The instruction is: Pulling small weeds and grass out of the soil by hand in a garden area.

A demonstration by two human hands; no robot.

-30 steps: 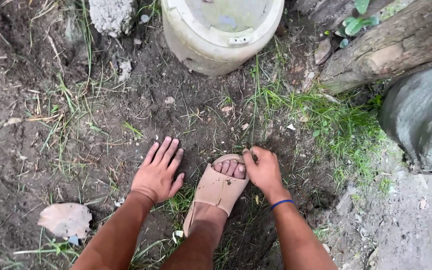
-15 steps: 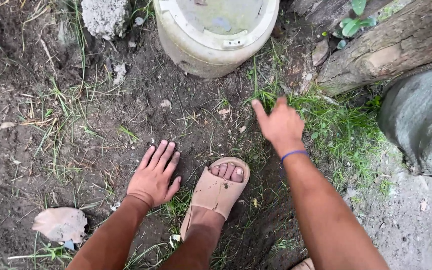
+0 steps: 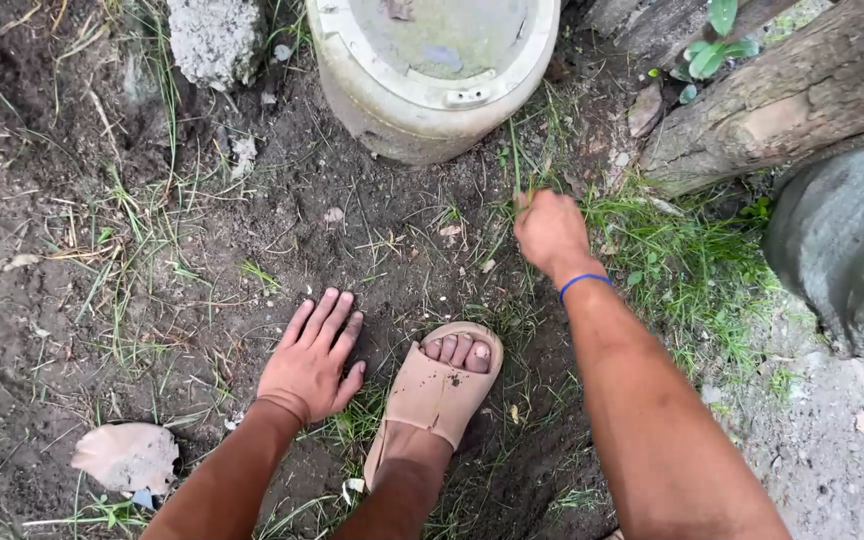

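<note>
Meanwhile, grass blades [image 3: 520,165] are pinched in the right hand [image 3: 550,232], not yet uprooted; the left hand [image 3: 310,358] is spread flat on soil; much grass is left

Both forearms are seen bare, no sleeves being worn. A thin blue band [image 3: 584,281] is worn around the right wrist. A tan open-toed slide sandal [image 3: 435,393], flecked with dirt, is worn on one foot.

Daylit dark soil [image 3: 42,330] with sparse grass, a pale round tub [image 3: 432,90], a log [image 3: 792,95], a grey rock [image 3: 842,250].
</note>
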